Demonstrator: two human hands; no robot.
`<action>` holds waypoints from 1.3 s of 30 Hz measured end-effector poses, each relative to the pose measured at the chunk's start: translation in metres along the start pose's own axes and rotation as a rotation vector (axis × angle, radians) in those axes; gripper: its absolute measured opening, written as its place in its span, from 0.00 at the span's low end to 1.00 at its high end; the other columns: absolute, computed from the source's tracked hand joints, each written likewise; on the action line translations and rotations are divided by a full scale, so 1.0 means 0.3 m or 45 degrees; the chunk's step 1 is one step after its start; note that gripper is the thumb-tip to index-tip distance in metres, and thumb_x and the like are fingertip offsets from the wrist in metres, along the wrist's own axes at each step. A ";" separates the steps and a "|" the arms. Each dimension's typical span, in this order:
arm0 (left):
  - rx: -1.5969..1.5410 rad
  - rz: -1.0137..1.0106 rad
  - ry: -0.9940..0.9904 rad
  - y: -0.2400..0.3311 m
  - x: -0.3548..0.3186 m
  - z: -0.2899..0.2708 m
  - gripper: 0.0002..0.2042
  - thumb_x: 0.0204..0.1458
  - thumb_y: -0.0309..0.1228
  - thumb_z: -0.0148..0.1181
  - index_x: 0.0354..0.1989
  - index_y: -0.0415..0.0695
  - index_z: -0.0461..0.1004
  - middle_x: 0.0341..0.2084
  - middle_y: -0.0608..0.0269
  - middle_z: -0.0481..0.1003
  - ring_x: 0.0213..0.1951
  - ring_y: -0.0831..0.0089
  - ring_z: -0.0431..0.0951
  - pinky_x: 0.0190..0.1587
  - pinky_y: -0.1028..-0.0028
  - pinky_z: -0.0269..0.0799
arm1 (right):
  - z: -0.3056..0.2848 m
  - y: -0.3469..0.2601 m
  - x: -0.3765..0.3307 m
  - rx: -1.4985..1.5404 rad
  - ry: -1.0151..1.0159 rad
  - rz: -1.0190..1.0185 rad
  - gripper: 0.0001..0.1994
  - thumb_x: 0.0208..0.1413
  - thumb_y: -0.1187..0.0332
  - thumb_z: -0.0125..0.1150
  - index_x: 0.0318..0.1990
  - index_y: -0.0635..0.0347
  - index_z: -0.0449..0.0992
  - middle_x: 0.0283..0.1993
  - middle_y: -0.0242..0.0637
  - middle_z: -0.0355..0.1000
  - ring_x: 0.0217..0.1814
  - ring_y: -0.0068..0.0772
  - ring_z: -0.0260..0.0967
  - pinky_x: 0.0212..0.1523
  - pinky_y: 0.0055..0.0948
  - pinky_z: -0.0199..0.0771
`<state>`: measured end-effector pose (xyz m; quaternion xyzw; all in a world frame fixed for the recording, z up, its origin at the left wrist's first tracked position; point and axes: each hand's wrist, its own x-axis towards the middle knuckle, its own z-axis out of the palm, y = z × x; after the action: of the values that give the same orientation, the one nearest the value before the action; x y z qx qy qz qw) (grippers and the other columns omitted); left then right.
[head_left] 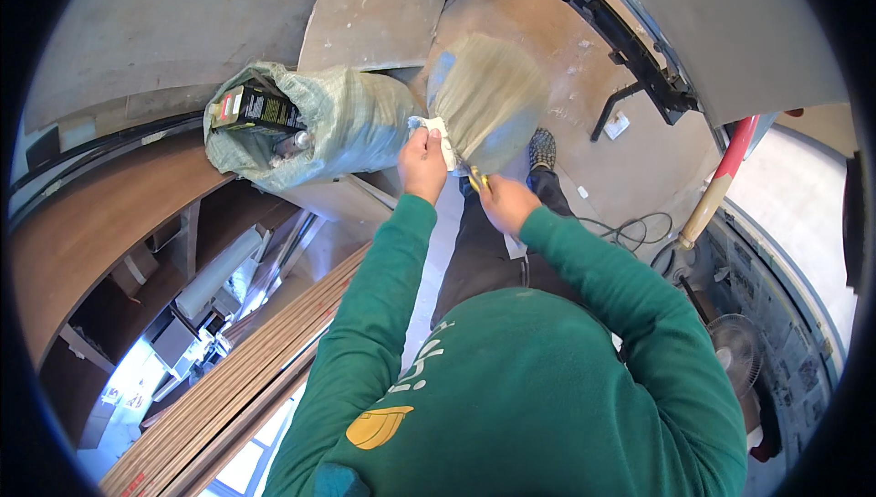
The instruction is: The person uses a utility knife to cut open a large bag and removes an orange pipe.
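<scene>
White piece (445, 139) in left hand (422, 167), box (265, 110) in sack (358, 123)

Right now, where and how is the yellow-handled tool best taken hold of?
Probably by its yellow handle, coming from the lower right of the picture, where the right hand grips it. The tool's other end points up and left, toward the white piece in the left hand, so this side should keep fingers clear of that end.
</scene>
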<state>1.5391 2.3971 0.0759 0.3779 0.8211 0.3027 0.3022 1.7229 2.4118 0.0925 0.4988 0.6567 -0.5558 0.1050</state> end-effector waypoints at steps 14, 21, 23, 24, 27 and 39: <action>-0.131 0.018 0.015 -0.003 0.010 -0.074 0.16 0.62 0.32 0.55 0.23 0.38 0.62 0.17 0.58 0.61 0.22 0.71 0.59 0.27 0.67 0.60 | 0.012 0.039 -0.052 0.063 -0.145 0.074 0.18 0.62 0.58 0.48 0.44 0.67 0.73 0.40 0.60 0.75 0.47 0.64 0.72 0.50 0.52 0.71; -0.159 0.102 -0.018 -0.006 -0.031 -0.082 0.17 0.63 0.33 0.55 0.23 0.38 0.61 0.17 0.59 0.60 0.22 0.71 0.58 0.26 0.67 0.59 | -0.171 -0.126 0.116 0.247 0.098 -0.125 0.17 0.63 0.59 0.48 0.41 0.67 0.73 0.25 0.51 0.74 0.25 0.50 0.76 0.29 0.44 0.75; -0.156 0.104 -0.024 0.006 -0.031 -0.089 0.17 0.63 0.33 0.55 0.23 0.38 0.61 0.16 0.60 0.59 0.22 0.71 0.57 0.26 0.68 0.59 | -0.186 -0.229 0.175 0.289 -0.034 0.006 0.17 0.62 0.59 0.48 0.40 0.67 0.73 0.25 0.51 0.74 0.24 0.50 0.76 0.29 0.44 0.75; -0.131 0.096 -0.042 0.010 -0.028 -0.092 0.17 0.63 0.33 0.55 0.24 0.38 0.62 0.17 0.57 0.60 0.22 0.68 0.58 0.27 0.66 0.59 | -0.193 -0.257 0.183 0.305 -0.099 0.074 0.16 0.62 0.59 0.48 0.40 0.67 0.73 0.25 0.51 0.74 0.24 0.50 0.75 0.29 0.44 0.75; -0.082 0.165 0.061 -0.010 -0.025 -0.106 0.16 0.62 0.32 0.55 0.24 0.37 0.64 0.18 0.55 0.61 0.22 0.64 0.60 0.28 0.65 0.60 | -0.024 -0.036 0.069 -0.072 -0.049 -0.112 0.17 0.62 0.59 0.46 0.42 0.66 0.75 0.38 0.60 0.76 0.46 0.61 0.74 0.51 0.50 0.72; -0.115 0.121 0.091 0.018 -0.050 -0.164 0.15 0.62 0.31 0.56 0.24 0.38 0.63 0.20 0.59 0.62 0.25 0.66 0.61 0.30 0.67 0.61 | -0.266 -0.292 0.223 0.416 -0.038 -0.035 0.16 0.65 0.61 0.47 0.40 0.68 0.71 0.19 0.42 0.70 0.15 0.36 0.70 0.20 0.38 0.71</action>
<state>1.5138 2.3747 0.1149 0.3915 0.7980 0.3667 0.2747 1.6565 2.5245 0.1298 0.4920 0.5625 -0.6640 0.0245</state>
